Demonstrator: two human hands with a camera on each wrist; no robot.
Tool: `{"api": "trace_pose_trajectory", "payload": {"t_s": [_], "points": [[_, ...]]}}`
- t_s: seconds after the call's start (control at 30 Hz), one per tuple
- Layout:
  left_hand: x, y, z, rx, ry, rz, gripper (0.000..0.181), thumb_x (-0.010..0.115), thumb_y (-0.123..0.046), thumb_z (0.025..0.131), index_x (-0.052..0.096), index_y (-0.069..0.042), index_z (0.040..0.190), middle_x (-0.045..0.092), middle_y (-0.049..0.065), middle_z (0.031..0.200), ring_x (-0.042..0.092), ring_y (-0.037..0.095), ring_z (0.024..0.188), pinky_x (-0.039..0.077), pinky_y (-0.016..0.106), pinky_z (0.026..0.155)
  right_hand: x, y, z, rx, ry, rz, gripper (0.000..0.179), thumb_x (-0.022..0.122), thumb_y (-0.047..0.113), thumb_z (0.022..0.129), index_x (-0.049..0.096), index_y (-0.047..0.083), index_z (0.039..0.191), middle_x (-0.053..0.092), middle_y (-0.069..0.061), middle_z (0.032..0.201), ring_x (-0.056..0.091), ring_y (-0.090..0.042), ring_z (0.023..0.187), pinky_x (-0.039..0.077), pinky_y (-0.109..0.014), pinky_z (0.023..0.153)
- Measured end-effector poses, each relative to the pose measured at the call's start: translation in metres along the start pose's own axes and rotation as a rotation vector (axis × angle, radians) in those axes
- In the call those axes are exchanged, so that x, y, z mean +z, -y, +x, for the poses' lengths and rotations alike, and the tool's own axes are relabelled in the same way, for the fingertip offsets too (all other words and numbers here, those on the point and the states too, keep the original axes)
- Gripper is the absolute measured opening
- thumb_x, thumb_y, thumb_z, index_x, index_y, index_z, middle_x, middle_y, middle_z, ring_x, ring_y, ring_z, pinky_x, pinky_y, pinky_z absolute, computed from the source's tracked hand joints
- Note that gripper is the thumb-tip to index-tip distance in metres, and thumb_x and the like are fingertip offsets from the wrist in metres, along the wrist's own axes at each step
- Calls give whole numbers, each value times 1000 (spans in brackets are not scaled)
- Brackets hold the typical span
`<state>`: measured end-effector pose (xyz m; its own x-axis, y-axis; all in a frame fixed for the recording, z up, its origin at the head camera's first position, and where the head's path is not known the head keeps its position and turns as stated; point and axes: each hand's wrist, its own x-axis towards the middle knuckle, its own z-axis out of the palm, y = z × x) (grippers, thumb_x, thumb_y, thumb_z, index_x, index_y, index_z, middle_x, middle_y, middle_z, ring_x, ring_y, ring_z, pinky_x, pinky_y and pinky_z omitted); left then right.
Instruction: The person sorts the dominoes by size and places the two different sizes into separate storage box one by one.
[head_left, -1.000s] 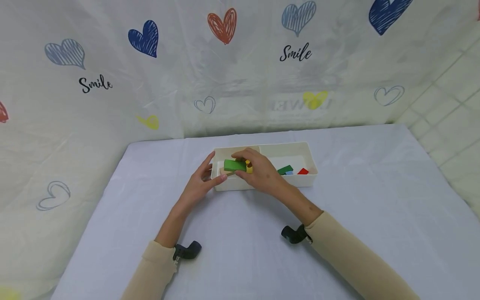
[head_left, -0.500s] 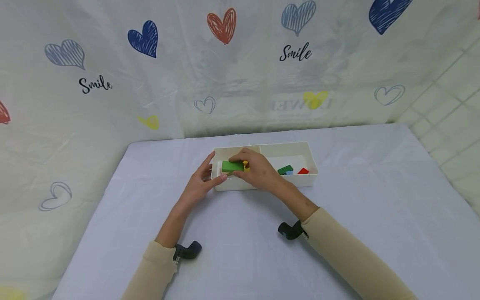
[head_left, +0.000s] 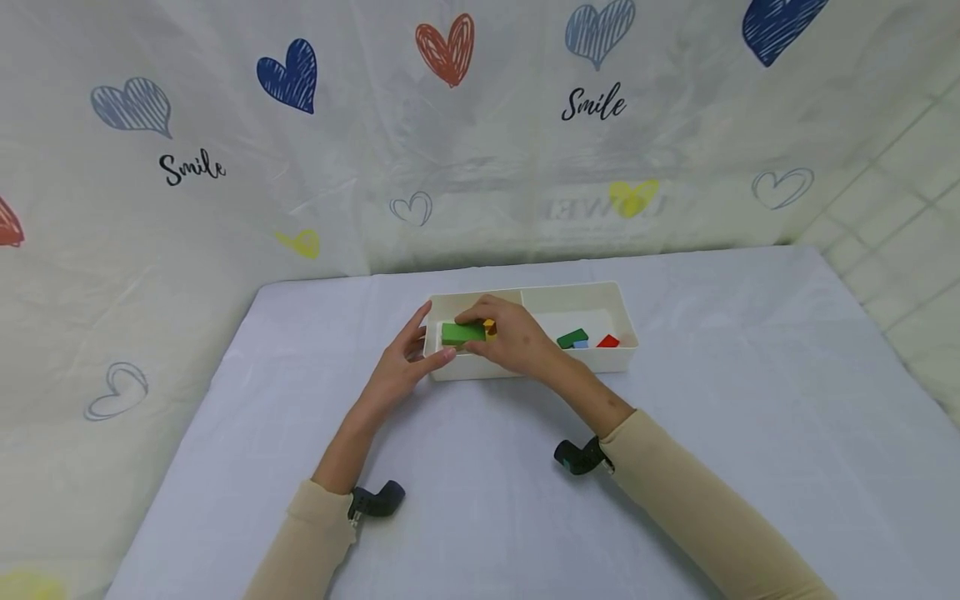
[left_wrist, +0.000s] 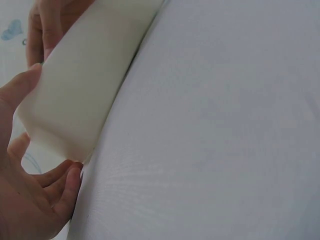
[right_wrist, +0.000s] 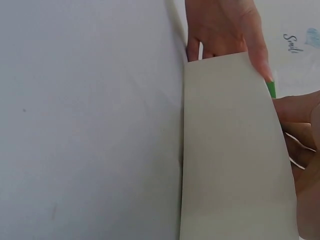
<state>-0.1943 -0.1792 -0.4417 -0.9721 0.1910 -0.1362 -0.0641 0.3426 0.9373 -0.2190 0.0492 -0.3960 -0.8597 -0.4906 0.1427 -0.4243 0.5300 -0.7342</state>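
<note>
A white two-compartment box point(head_left: 487, 367) sits on the table. My left hand point(head_left: 399, 367) holds its left end, with the thumb point(left_wrist: 27, 82) at the front rim and the other fingers against the end wall. Over the left compartment, my right hand point(head_left: 519, 340) pinches a bright green block point(head_left: 462, 333) between thumb and fingers. Just a sliver of that green block point(right_wrist: 271, 89) shows past the rim in the right wrist view. A yellow piece point(head_left: 491, 327) lies beside it, partly hidden by the right fingers.
In the right compartment are a dark green block point(head_left: 572, 338), a light blue piece point(head_left: 581, 344) and a red piece point(head_left: 608, 342). A divider point(head_left: 521, 297) splits the box. White cloth covers the table point(head_left: 480, 500); a heart-printed curtain point(head_left: 495, 150) hangs behind it.
My right hand has moved slightly left and the green block has come lower into the left compartment. The left hand stays at the box's end.
</note>
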Motion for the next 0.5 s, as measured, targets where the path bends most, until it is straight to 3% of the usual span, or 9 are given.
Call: {"api": "trace_pose_trajectory", "payload": {"t_s": [0.13,0.3,0.5], "points": [[0,1,1,6,-9,7,84,78,-47,92,24,-62,156,48,2,158,47,26,146,40,57,116,0,-1,0,22,4,34,38,78,18,95,69,10,131,69,-8,129,65,-29,122,53,-44,108],[0,2,1,5,-13,14,85,78,-49,91,24,-63,155,49,2,156,47,26,145,40,58,116,-2,-3,-3,46,-50,56,33,72,20,100,69,10,130,69,-8,130,65,-29,123,54,-44,107],[0,1,1,-5,-27,30,87,79,-52,89,24,-63,156,48,2,157,47,25,146,40,59,117,-12,-5,-8,-15,-133,50,28,72,15,99,71,9,126,71,-11,124,66,-27,119,56,-44,102]]}}
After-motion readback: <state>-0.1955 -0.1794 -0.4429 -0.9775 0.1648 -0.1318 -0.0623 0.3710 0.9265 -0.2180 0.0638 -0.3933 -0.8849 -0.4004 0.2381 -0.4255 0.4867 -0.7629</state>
